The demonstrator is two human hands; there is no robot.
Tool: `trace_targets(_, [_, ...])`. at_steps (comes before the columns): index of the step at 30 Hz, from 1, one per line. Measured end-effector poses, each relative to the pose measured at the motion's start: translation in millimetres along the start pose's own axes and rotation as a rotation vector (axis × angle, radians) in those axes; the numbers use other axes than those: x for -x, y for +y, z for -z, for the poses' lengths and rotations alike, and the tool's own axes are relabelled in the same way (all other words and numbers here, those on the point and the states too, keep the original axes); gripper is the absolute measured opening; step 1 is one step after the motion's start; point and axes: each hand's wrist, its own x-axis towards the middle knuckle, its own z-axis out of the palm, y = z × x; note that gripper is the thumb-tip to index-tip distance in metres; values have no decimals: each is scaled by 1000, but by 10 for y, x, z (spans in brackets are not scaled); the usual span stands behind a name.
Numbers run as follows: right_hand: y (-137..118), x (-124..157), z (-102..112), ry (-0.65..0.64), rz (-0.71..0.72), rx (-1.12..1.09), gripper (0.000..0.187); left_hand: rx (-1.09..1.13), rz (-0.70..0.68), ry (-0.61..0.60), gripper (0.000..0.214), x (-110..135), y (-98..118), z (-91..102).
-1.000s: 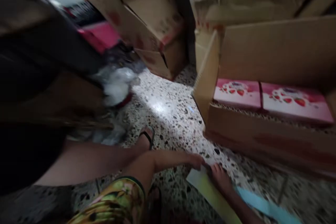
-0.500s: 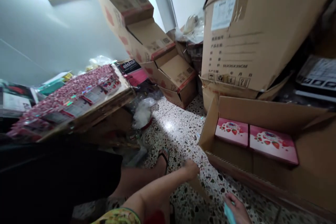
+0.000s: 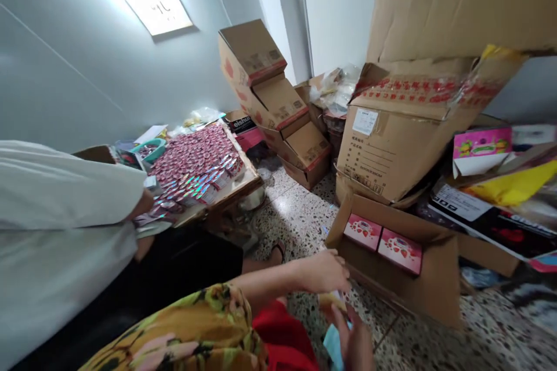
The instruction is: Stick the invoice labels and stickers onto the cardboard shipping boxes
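My left hand [image 3: 324, 271] reaches out from a yellow floral sleeve, its fingers bent down and closed at the top of a tan strip [image 3: 331, 304]. Just below it, my right hand [image 3: 355, 339] is closed around a light-blue piece [image 3: 333, 345] that could be cloth or paper. The right fingertips touch or nearly touch the tan strip; the exact contact is blurred. Beyond my hands an open carton [image 3: 439, 266] stands on the floor. Two pink boxes with strawberry pictures, a left one [image 3: 362, 233] and a right one [image 3: 401, 250], lie side by side inside it.
At left, a person in a white sleeve [image 3: 65, 185] sits by a board [image 3: 250, 177] heaped with small pink packets [image 3: 195, 156]. Stacked cartons [image 3: 285, 101] lean at the back. A tall carton [image 3: 369, 151] stands behind the open one; packaging [image 3: 491, 217] piles up at right.
My hands have come together, the right one moving left and up to the tan strip below the left hand. The view has shifted, bringing the person in white into sight.
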Motion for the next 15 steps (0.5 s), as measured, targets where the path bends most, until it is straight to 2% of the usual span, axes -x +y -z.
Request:
trace_targets(2, [-548, -56, 199, -18, -33, -40, 46, 33, 51, 130, 9, 72, -24, 397])
trace_targets(3, [-794, -122, 290, -16, -45, -86, 47, 75, 116, 242, 12, 117, -54, 549])
trace_targets(5, [-1212, -323, 444, -12, -95, -233, 52, 203, 284, 567, 29, 221, -179, 753])
trace_targets(7, [-1549, -602, 559, -2, -164, -409, 57, 346, 454, 911, 49, 332, -433, 835])
trace_targets(8, [-1706, -768, 607, 6, -189, -478, 58, 421, 526, 1035, 54, 388, -622, 840])
trace_targets(10, [-2033, -1148, 695, 12, -186, -553, 58, 593, 686, 1188, 56, 502, -1120, 805])
trace_targets(15, [-3029, -2401, 877, -58, 1, -522, 56, 1108, 1219, 1453, 46, 868, -2650, 718])
